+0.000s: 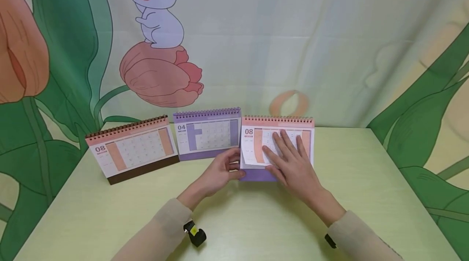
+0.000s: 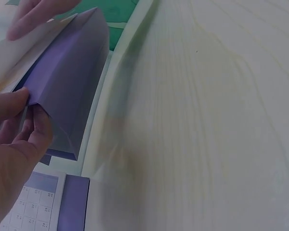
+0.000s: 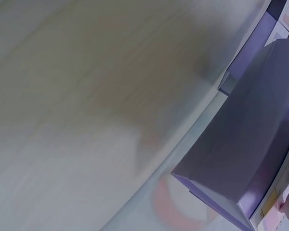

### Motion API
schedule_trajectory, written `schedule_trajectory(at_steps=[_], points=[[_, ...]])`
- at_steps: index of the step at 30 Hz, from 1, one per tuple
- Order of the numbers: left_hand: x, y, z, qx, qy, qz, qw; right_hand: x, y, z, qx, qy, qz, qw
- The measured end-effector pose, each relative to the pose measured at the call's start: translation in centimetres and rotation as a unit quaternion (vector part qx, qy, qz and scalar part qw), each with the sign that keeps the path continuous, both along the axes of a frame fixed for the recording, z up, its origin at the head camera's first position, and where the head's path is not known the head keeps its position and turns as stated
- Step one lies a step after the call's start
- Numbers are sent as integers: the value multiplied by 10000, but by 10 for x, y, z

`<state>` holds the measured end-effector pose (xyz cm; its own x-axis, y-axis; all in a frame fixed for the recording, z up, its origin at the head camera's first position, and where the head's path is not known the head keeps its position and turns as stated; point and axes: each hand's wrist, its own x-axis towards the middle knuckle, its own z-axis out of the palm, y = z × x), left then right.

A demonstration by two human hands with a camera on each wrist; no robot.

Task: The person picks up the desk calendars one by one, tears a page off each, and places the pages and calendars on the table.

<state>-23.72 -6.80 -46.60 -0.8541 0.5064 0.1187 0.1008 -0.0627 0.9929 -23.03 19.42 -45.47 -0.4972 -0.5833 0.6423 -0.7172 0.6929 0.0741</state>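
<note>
A desk calendar (image 1: 248,147) with a pink top band, a purple base and an "08" page is at the right of a row of calendars. My left hand (image 1: 221,171) grips its lower left edge, thumb in front and fingers behind. Spread across the page is my right hand (image 1: 293,164), its fingers straight. The lower left corner of the top page curls away from the base. In the left wrist view, the calendar's purple base (image 2: 70,82) shows from below, tilted, with the left thumb and fingers at its corner. The right wrist view shows the base's underside (image 3: 236,130).
Beside it stands a purple "04" calendar (image 1: 209,134), and farther left an "08" calendar with a brown base (image 1: 143,170). All are at the back of the pale wooden table (image 1: 264,228). Behind hangs a cloth (image 1: 256,49) printed with a rabbit and tulips.
</note>
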Motion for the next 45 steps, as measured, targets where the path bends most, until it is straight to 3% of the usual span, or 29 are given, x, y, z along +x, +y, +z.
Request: schedule_trajectory(at_steps=[6, 15, 26, 37, 41, 45], points=[[2, 2, 0, 87, -110, 25, 9999, 0, 0, 0, -214, 153, 68, 9996], [5, 4, 2, 161, -235, -21, 9996, 1, -2, 1, -906, 727, 364, 9926], [6, 9, 4, 97, -129, 45, 9999, 3, -6, 2, -831, 865, 421, 9919], [6, 11, 1, 86, -149, 87, 9998, 6, -9, 0, -945, 725, 198, 9927], [6, 10, -2, 57, -102, 154, 9998, 7, -9, -2, -1121, 469, 286, 9922], [5, 10, -3, 109, -36, 212, 9997, 10, -10, -3, -1598, -93, 513, 9858]])
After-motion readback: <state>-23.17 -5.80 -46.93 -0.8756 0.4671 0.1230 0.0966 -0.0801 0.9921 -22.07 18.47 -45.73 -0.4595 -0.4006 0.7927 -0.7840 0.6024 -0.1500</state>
